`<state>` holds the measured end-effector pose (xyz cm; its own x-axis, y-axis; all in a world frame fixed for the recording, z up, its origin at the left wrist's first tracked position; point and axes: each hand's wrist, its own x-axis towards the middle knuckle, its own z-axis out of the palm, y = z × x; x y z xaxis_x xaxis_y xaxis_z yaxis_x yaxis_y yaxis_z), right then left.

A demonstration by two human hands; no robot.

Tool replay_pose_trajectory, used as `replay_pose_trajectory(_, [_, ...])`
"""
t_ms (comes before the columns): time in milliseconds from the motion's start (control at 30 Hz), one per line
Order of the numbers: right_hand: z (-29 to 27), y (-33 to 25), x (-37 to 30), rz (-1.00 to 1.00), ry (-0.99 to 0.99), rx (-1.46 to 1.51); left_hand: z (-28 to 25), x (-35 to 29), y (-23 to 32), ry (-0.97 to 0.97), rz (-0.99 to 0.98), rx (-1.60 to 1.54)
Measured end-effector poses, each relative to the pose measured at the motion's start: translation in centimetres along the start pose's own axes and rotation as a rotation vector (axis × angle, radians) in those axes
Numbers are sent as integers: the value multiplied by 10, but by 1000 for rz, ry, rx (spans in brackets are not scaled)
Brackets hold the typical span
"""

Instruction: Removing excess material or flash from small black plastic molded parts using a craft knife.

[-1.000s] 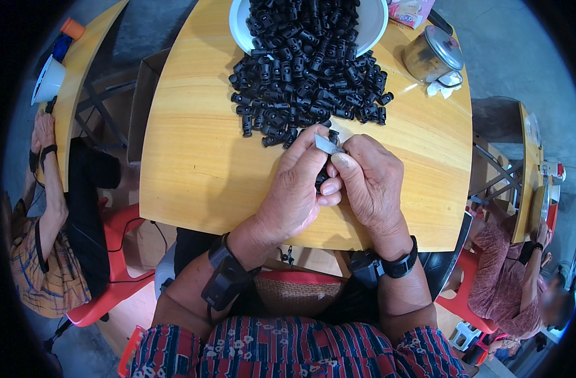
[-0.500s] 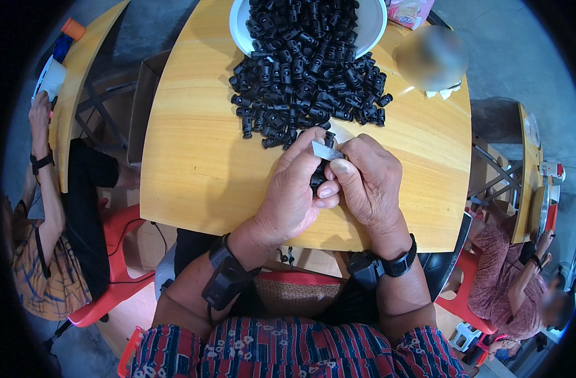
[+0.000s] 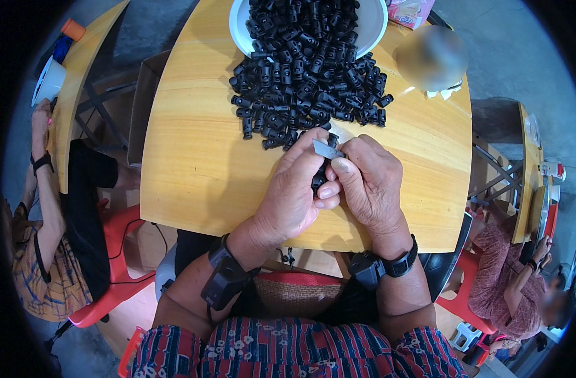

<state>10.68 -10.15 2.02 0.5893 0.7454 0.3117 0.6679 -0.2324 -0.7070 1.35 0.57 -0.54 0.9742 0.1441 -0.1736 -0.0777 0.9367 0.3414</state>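
My left hand (image 3: 291, 192) is closed around black cord locks (image 3: 318, 181), partly hidden by its fingers. One of them shows at its fingertips, beyond the blade. Between the thumb and bent forefinger of my right hand (image 3: 374, 181) is a short grey knife blade (image 3: 326, 150) with a slanted tip. The blade lies across the top of the left hand's fingers, against or close to the cord lock there; contact cannot be made out. Just beyond both hands a heap of loose black cord locks (image 3: 300, 94) spreads over the wooden table (image 3: 199, 145).
The heap spills from a white basin (image 3: 240, 31) at the far edge. To its right are a blurred round object (image 3: 431, 58) and a pink packet (image 3: 410, 11). Other people sit at side tables, one left (image 3: 51, 264) and one right (image 3: 511, 283), on red chairs.
My hands and the blade have hardly moved. The people at the left and right have shifted their hands slightly.
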Motion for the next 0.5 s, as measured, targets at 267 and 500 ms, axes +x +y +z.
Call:
replay_pose_trajectory(267, [-1,-1,-1,-20,-13,-13,2,-4,-1,33,0,3])
replay_pose_trajectory(500, [-2,-1,-2,-28,-17,1,18,-4,-1,154,-8,125])
